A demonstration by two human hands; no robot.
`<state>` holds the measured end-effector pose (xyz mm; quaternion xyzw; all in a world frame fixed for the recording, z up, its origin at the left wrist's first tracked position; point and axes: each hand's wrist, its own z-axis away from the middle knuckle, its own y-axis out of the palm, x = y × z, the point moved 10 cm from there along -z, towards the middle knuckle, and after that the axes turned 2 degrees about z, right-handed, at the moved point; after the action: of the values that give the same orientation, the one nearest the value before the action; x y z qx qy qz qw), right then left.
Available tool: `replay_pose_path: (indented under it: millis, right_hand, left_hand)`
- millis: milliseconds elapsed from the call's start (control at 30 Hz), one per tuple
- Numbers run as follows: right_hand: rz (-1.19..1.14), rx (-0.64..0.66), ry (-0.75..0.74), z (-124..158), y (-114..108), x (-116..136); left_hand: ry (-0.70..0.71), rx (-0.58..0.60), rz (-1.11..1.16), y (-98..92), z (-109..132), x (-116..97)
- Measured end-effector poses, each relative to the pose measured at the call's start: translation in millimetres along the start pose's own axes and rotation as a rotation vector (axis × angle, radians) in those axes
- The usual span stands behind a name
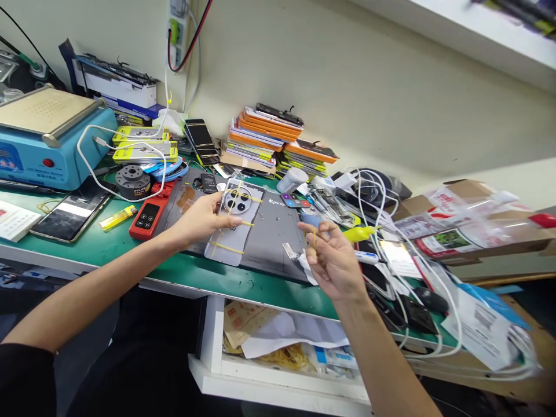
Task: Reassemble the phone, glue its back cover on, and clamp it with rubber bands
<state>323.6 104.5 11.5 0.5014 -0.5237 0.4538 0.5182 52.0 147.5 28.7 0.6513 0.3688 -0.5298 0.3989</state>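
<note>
My left hand grips a white phone by its left edge, back side up, with a large round camera ring near the top. Several yellow rubber bands run across and along it. The phone is over a grey work mat. To the right, apart from the phone, my right hand is raised with its fingers curled. A thin yellow rubber band shows at those fingers. Below, an open drawer holds a heap of yellow rubber bands, papers and packets.
A blue heating machine stands left, near a red device, a yellow lighter and a dark phone. Stacked boxes line the wall. White cables and a marker clutter the right side.
</note>
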Motion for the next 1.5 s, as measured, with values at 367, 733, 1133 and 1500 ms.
replay_pose_path:
  millis: [367, 733, 1133, 1500]
  right_hand:
    - [0.276, 0.269, -0.285, -9, 111, 74]
    - [0.380, 0.411, -0.317, 9, 163, 97]
    - [0.766, 0.282, -0.400, 44, 182, 32]
    - [0.334, 0.370, -0.622, 93, 190, 47]
  left_hand:
    - [0.159, 0.080, -0.162, 17.5, 9, -29]
    - [0.376, -0.063, -0.094, 4.4, 36, -75]
    - [0.472, -0.490, 0.392, -62.9, 34, -75]
    - [0.348, -0.667, 0.719, -88.5, 29, -39]
